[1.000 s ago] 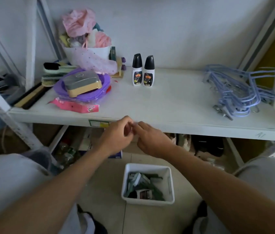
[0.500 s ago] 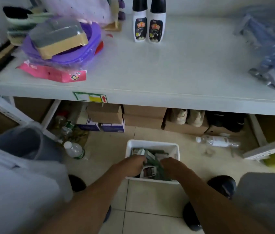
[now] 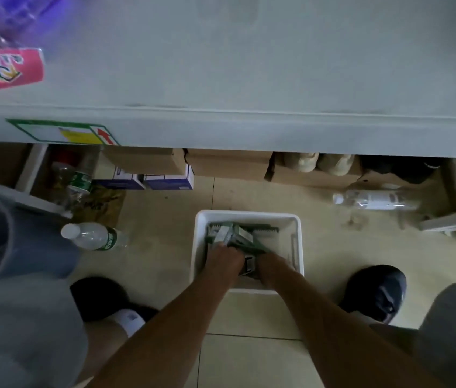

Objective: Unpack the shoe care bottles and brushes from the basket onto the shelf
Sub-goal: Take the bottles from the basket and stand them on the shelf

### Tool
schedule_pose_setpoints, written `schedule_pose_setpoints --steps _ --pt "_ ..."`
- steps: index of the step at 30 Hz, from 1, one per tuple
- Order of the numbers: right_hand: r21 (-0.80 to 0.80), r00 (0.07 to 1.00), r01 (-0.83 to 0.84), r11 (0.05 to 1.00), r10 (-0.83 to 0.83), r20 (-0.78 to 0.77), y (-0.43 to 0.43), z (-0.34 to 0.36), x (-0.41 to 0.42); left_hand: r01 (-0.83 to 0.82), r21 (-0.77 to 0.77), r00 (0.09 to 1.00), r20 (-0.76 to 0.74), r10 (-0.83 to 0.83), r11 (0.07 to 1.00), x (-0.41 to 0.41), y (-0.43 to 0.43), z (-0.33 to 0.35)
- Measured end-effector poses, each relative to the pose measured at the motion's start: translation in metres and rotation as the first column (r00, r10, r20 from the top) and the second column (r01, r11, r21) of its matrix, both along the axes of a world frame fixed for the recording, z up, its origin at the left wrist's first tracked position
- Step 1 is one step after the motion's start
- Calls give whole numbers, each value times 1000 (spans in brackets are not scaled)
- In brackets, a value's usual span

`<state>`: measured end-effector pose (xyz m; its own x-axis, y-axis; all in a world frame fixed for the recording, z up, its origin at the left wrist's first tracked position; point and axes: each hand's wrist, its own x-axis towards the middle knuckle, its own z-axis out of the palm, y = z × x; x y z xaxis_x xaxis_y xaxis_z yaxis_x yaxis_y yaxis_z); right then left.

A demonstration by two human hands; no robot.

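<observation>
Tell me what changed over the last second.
Both hands came down from in front of the shelf edge into the white basket on the floor. The left hand and right hand now reach among the green packs; whether either grips one cannot be told. The basket stayed where it was, contents still inside.

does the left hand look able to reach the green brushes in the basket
Probably yes: the left hand is inside the open white basket, fingers at the green brushes, nothing covering them.
</observation>
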<state>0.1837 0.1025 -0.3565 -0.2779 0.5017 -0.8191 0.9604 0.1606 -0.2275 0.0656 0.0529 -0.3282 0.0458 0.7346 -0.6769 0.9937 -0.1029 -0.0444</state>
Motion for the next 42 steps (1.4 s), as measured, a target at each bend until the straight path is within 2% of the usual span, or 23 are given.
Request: schedule_pose_setpoints --steps 1,2,3,5,6,9,14,17,19,21,23,24,26,28,30,32,36,41,42 --pt "-33 1000 12 999 -13 -28 -2 2 -1 -17 5 999 42 17 1000 -2 3 0" --pt "-118 999 8 993 -3 39 0 10 -3 -27 18 998 60 26 999 -4 4 2" --pt "-35 999 47 998 -46 19 2 5 -3 -48 47 995 94 43 998 -8 4 1" --pt "-16 998 8 1000 -7 60 4 -7 -2 -129 93 972 209 108 987 -15 4 5" --pt "2 996 -43 999 43 78 5 -12 -2 -225 102 933 310 184 969 -21 4 8" --pt "38 988 -124 992 120 92 9 -8 -2 -474 -50 734 530 426 879 -44 17 18" --pt "50 987 -155 987 152 53 12 4 -1 -579 -15 636 617 463 815 -82 32 55" --pt "174 992 -120 978 125 -21 15 21 -3 -685 -15 496 723 481 728 -100 26 80" --pt "315 987 -73 946 114 -115 14 32 -1 -756 -58 347 809 475 652 -107 18 92" --pt "430 973 -101 897 179 -145 17 39 -2 -818 -201 83 886 456 538 -111 11 93" --pt "464 956 -73 883 194 -219 20 40 -5 -867 -324 -157 899 409 378 -113 2 88" --pt "472 942 -66 879 212 -262 19 42 -9 -877 -371 -239 888 393 305 -114 -3 88" --pt "510 901 -129 850 315 -298 15 48 -18 -875 -436 -335 859 388 210 -117 -12 86" --pt "549 835 -270 791 476 -275 7 48 -33 -864 -461 -352 840 414 201 -119 -20 85" --pt "600 727 -444 666 659 -194 -3 50 -52 -859 -462 -330 828 453 220 -120 -26 83" --pt "595 651 -576 561 755 -82 -14 48 -67 -864 -451 -306 823 479 223 -120 -30 81" --pt "426 693 -659 620 721 23 -25 47 -79 -896 -382 -231 836 497 226 -122 -31 71" --pt "327 855 -517 791 493 161 -25 40 -91 -889 -372 -188 828 529 266 -120 -27 58" --pt "294 879 -477 828 458 136 -24 35 -90 -883 -381 -188 824 535 275 -120 -28 56"
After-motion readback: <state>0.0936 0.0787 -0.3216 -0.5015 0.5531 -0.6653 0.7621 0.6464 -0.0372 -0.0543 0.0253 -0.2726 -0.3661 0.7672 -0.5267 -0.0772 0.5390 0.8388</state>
